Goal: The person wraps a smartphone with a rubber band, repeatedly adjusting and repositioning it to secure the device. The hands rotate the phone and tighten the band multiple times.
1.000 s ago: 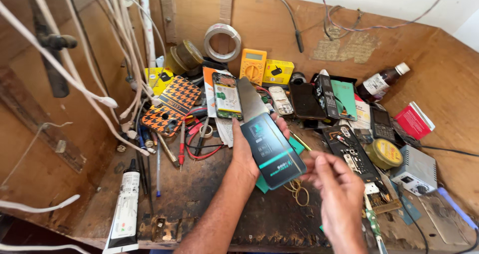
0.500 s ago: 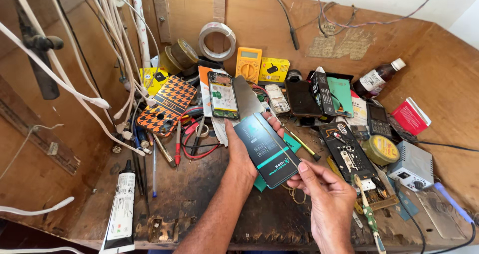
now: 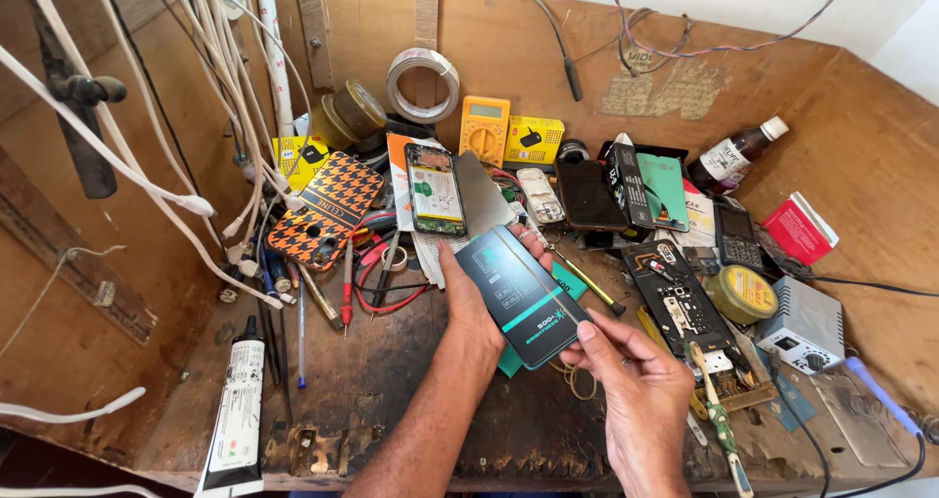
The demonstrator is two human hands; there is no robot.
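Since the earlier frame your right hand has closed in from the side and now pinches the lower corner of the packet, which has dropped slightly toward you. Your left hand cradles that packet from beneath, fingers curled up around its far edge, thumb along the near side. The packet is a flat, glossy dark rectangle with teal trim, held tilted above the front middle of the bench.

The bench is rough, stained wood with raised board walls. Just beyond your left hand lies an opened phone, its green board showing, beside a grey metal sheet. Left of these sits a case in an orange houndstooth pattern, with screwdrivers and red wire below it. White cables hang down across the left wall. A glue tube lies at the front left edge. A yellow meter and a tape roll stand against the back. To your right lie a stripped phone frame, a round tin and a brown bottle.
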